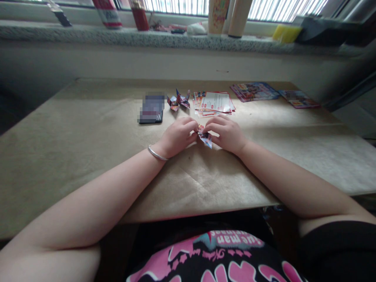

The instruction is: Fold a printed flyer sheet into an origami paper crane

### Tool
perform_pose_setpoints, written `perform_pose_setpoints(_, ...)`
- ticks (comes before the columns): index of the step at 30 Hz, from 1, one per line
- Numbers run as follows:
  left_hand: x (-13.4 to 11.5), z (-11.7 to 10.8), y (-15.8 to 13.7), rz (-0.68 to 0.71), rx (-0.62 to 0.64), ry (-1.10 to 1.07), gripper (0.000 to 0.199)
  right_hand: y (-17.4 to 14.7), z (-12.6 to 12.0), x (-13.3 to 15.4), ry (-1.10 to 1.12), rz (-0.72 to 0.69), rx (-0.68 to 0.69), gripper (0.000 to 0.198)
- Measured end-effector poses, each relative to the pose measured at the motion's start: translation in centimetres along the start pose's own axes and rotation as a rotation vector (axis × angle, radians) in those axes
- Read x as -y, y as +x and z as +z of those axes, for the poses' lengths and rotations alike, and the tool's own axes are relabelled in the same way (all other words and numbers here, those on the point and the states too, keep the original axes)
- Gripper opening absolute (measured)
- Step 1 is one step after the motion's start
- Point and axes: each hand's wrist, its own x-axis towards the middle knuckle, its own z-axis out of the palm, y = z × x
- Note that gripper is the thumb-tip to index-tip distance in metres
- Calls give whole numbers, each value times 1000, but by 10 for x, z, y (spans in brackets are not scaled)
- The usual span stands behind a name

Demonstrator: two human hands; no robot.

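Note:
Between my two hands is a small piece of folded printed paper (pixel 205 138), its pointed end toward me. My left hand (pixel 179 136), with a silver bangle (pixel 157 153) at the wrist, pinches its left side. On the right side, the fingers of my right hand (pixel 228 133) close on the same paper. Just beyond the hands lie two folded paper cranes (pixel 179 101) in the same kind of colourful print. A stack of printed paper sheets (pixel 214 103) is behind my right hand.
A phone (pixel 151 109) lies left of the cranes. Colourful printed packs (pixel 255 91) and another printed stack (pixel 299 98) sit at the far right of the table (pixel 96 137). Bottles and a yellow sponge-like block (pixel 287 33) line the windowsill (pixel 164 42).

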Motion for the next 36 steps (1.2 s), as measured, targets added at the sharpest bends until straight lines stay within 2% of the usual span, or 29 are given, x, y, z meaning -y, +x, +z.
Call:
perform_pose_setpoints(3, 0, -2, 0, 51, 88, 33, 10, -1, 0, -2, -59, -75, 88, 14)
perform_pose_setpoints(7, 0, -5, -1, 88, 152, 54, 14, -1, 0, 1, -136, -94, 149, 16)
perform_pose_setpoints(12, -1, -9, -2, 53, 205, 41, 16, -1, 1, 2, -171, -97, 165, 18)
perform_pose_setpoints(17, 0, -15, -2, 98, 280, 98, 18, 0, 0, 3, -145, -90, 187, 17)
perform_pose_setpoints(24, -3, -17, -4, 161, 304, 298, 22, -1, -2, 4, -111, -111, 207, 18)
perform_pose_setpoints(32, -16, -21, -2, 120, 326, 365, 22, -1, -3, 7, -174, -107, 217, 18)
perform_pose_setpoints(36, -18, -23, -2, 117, 287, 347, 22, 0, -1, 9, -104, -29, 216, 15)
